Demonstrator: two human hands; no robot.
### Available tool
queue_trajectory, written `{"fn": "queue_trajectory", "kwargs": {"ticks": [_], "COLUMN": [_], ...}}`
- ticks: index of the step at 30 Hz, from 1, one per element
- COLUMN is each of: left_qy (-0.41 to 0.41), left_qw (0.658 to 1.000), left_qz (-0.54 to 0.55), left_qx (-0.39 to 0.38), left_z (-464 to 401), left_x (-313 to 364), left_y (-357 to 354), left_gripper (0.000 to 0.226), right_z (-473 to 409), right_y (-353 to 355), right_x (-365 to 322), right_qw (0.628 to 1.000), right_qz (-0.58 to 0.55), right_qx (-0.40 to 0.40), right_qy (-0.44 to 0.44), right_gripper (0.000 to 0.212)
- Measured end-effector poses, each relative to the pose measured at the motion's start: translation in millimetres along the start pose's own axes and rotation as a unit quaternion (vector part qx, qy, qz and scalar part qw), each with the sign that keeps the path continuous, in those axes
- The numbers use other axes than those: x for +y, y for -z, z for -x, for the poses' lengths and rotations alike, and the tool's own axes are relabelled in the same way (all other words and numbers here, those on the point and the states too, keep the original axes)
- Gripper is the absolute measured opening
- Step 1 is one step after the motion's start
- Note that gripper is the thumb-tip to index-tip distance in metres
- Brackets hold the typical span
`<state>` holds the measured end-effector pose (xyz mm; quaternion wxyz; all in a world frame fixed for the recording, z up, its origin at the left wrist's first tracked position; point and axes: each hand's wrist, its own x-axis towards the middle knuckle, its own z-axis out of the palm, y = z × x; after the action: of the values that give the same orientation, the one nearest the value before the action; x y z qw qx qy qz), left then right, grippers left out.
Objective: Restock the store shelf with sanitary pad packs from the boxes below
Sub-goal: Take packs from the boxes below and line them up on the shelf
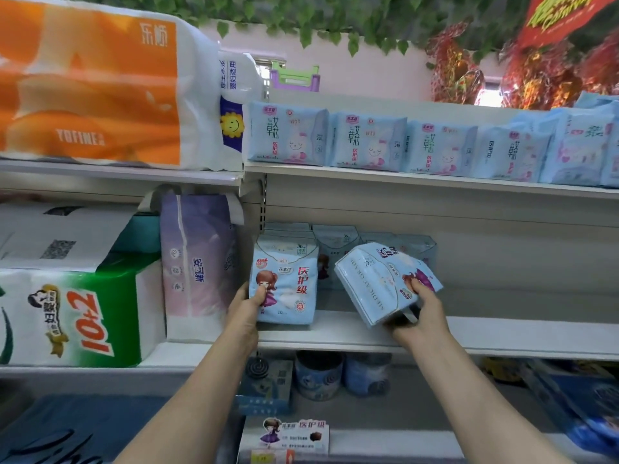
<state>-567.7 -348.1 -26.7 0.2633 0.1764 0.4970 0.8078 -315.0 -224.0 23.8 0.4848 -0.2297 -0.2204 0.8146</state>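
Note:
A light-blue sanitary pad pack [288, 279] with a cartoon girl stands upright at the left end of the middle shelf [502, 333]. My left hand [249, 304] grips its lower left corner. My right hand [420, 311] holds a second blue pad pack [378, 279], tilted on its side just above the shelf, to the right of the first. More packs of the same kind [338, 249] stand in rows behind them. A box [284, 440] printed with the same cartoon girl sits low, between my forearms.
The upper shelf carries a row of blue pad packs [368, 145]. Bulky tissue bundles [77, 313] fill the left bay, with an orange bundle [90, 82] above. The middle shelf's right part is bare. Round tins [318, 376] stand on the shelf below.

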Motion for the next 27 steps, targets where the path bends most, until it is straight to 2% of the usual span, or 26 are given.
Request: {"fn": "queue_trajectory", "kwargs": {"ticks": [6, 11, 15, 17, 20, 21, 23, 27], "left_qy": [0.026, 0.013, -0.013, -0.033, -0.074, -0.086, -0.094, -0.031], "left_qw": [0.997, 0.997, 0.995, 0.993, 0.985, 0.985, 0.988, 0.996], "left_qz": [-0.061, -0.065, -0.078, -0.089, -0.116, -0.109, -0.093, -0.08], "left_qx": [0.036, 0.047, 0.058, 0.074, 0.102, 0.105, 0.083, -0.008], "left_z": [5, 18, 35, 43, 63, 72, 97, 140], "left_x": [5, 7, 13, 14, 14, 14, 11, -8], "left_y": [-2, -6, -14, -19, -33, -40, -59, -109], "left_gripper": [0.022, 0.026, 0.029, 0.038, 0.074, 0.075, 0.066, 0.099], "right_z": [-8, -2, 5, 12, 24, 28, 34, 45], "right_y": [-7, -16, -14, -12, -8, -6, 0, 8], "right_x": [7, 13, 14, 14, 11, 10, 8, 9], "right_qw": [1.0, 1.0, 0.999, 0.999, 0.998, 0.998, 0.998, 0.999], "right_qz": [-0.023, -0.016, -0.02, -0.027, -0.04, -0.041, -0.044, -0.033], "right_qx": [0.001, -0.016, -0.02, -0.016, -0.005, -0.006, -0.013, -0.021], "right_qy": [-0.006, -0.011, -0.022, -0.032, -0.038, -0.04, -0.04, -0.033], "right_gripper": [0.043, 0.019, 0.033, 0.033, 0.036, 0.037, 0.037, 0.029]}}
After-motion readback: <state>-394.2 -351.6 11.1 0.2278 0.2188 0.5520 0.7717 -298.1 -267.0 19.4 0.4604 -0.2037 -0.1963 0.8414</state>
